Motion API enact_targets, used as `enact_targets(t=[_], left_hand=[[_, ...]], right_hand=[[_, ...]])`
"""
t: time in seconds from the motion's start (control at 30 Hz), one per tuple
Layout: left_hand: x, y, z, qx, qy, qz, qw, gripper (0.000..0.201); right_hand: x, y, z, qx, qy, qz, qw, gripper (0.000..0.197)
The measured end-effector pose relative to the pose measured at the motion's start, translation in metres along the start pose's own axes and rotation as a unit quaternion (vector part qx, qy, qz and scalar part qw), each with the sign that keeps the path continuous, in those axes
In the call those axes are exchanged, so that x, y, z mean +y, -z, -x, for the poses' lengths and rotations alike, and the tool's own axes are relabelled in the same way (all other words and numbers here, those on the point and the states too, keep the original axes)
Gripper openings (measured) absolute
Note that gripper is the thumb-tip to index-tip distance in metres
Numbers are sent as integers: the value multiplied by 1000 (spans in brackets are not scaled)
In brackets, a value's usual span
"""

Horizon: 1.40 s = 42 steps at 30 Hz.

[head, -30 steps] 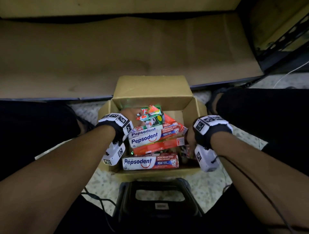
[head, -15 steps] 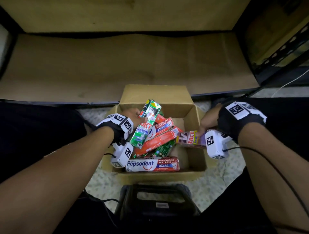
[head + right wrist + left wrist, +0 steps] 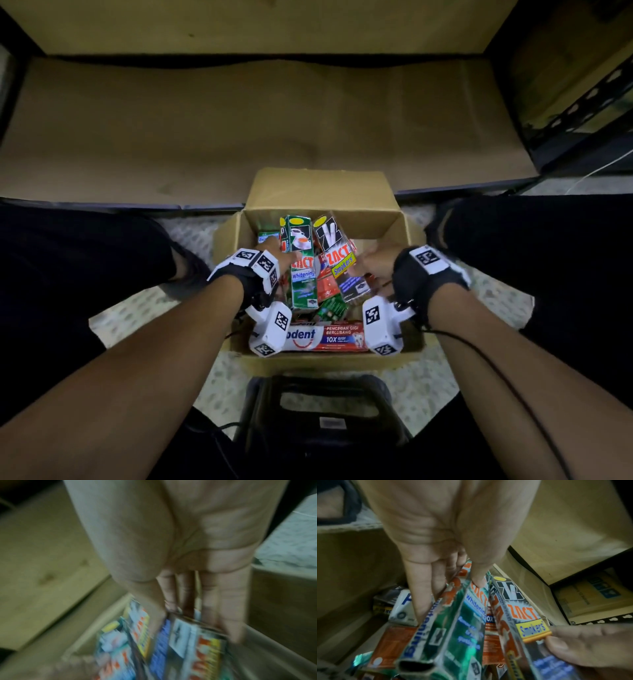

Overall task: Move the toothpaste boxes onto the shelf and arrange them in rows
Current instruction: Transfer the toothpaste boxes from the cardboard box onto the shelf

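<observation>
- Head view: open corrugated cardboard carton (image 3: 318,192) on speckled floor, just before a low shelf (image 3: 239,130) lined with flat brown board.
- Glossy rectangular toothpaste boxes heaped inside; one red-and-white Pepsodent box (image 3: 329,337) flat along the near wall.
- Left hand (image 3: 270,248) reaching into the carton, thumb and fingers pinching the green Zact Whitening box (image 3: 301,270), tilted up on end.
- Right hand (image 3: 371,262) gripping the dark Zact Smokers box (image 3: 339,260), likewise raised, just beside the green one.
- Left wrist view: near end flap of the green box crushed open, thumb (image 3: 477,574) pressed on its printed face.
- Right wrist view: heavily blurred, fingers (image 3: 228,601) extended down along a box.
</observation>
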State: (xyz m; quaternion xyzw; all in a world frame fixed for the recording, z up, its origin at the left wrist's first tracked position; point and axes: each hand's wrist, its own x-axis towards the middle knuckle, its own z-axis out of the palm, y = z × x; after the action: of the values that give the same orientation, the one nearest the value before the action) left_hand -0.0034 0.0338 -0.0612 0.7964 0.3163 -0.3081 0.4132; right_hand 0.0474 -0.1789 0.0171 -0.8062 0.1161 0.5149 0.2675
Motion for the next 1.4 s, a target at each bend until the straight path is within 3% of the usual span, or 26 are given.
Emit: enact_targets(t=[0.1,0.2,0.33,0.4,0.47,0.57,0.77,1.0,1.17,1.33,1.4], left_hand=[[-5,-3,0,25,1,-18,1000,73],[-10,-9,-1,22,0,27,999,65],[-13,-14,4,-12,18,162,987,69],[-15,-14,7,-47,36,240,969,49],[-14,-12,14,-82,42,292,952,35],[-13,-12,20,-121,25,336,934,31],[-8,-21,17,-114,11,341,933,50],[-3,-17,12,-141,15,334,932,47],[0,-12,10,-125,27,323,938,43],[-1,-6,14,-104,9,299,949,53],[2,-3,20,-95,0,310,946,53]], right_hand=[[11,-18,-17,29,40,-35,998,37],[11,-31,-22,75,39,45,995,42],[2,-52,-19,187,85,114,972,63],[1,-66,-18,219,117,98,964,72],[0,-74,-21,229,116,90,962,78],[0,-74,-25,222,100,65,968,86],[2,-62,-23,201,114,15,973,75],[8,-54,-27,154,117,-82,978,67],[12,-56,-24,134,131,-122,975,44],[12,-56,-22,132,142,-145,970,56],[12,-53,-21,137,146,-146,969,52]])
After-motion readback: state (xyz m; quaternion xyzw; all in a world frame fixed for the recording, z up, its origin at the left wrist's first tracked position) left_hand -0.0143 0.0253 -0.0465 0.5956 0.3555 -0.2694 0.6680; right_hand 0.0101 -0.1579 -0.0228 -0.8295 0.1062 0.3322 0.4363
